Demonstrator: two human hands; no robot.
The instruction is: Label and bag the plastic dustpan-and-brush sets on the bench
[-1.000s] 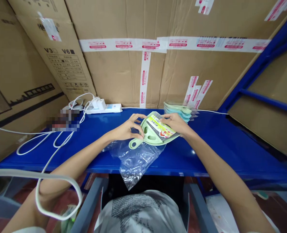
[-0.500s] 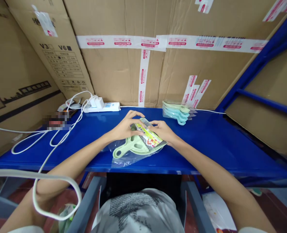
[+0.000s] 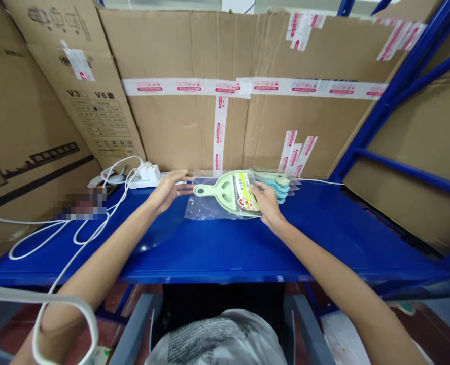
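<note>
Left hand (image 3: 170, 189), loosely open, has shifted outward; right hand (image 3: 266, 203) grips the dustpan (image 3: 228, 194) between them, apparently now doing most steadying

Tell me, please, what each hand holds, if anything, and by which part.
The right hand holds the green dustpan set by its wide end; the left hand is near its handle, grip unclear.

A pale green dustpan (image 3: 227, 204) is seen at the centre of the frame, its holed handle (image 3: 210, 190) pointed left and its wide end turned right. A yellow-and-white label (image 3: 245, 190) with a red floral print is set across its right part. A clear plastic bag (image 3: 204, 210) is spread around it, though how far the right end is covered cannot be told.
</note>
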